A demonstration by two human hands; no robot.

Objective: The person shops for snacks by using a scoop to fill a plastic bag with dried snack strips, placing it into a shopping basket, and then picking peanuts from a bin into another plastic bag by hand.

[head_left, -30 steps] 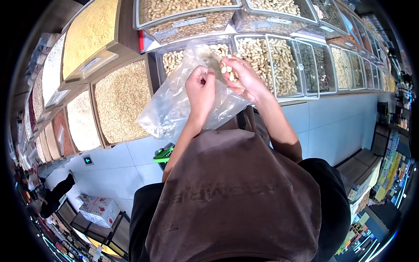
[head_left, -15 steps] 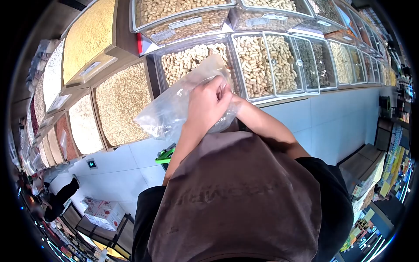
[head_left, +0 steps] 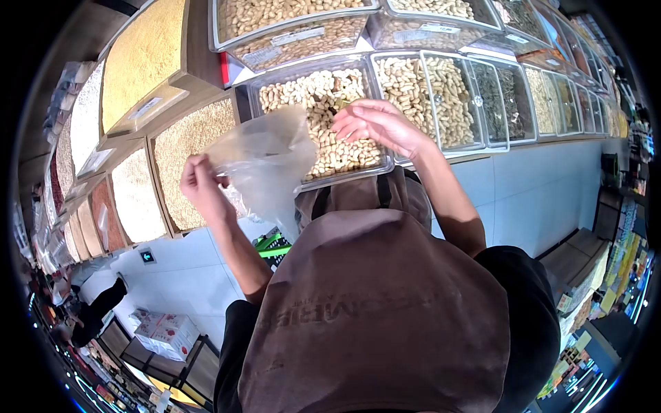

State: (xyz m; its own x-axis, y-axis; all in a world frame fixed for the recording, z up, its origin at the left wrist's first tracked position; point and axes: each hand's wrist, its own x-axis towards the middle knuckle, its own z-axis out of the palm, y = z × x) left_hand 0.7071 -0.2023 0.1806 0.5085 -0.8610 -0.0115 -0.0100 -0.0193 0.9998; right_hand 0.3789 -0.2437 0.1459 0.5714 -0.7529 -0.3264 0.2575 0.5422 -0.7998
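My left hand [head_left: 205, 189] is closed on the edge of a clear plastic bag [head_left: 272, 162], which hangs between my arms over the corner of a bin. My right hand [head_left: 377, 125] is over the open bin of peanuts [head_left: 344, 157], its fingers slightly curled and apart, with nothing seen in them. Whether its fingertips touch the peanuts I cannot tell. Unshelled peanuts fill the bin, with a darker patch near its middle. The bag looks mostly flat and its contents, if any, are hard to make out.
Right of the open bin is a lidded bin of peanuts [head_left: 451, 103], then one of dark dried goods [head_left: 506, 103]. Grain bins [head_left: 196, 138] stand at the left. A green basket [head_left: 270, 242] is below my left forearm. A person [head_left: 96, 313] is at the far lower left.
My hands have moved apart. My left hand has drawn the bag leftward; my right hand, which held peanuts a second ago, has come out of the bag and is over the bin with its fingers apart.
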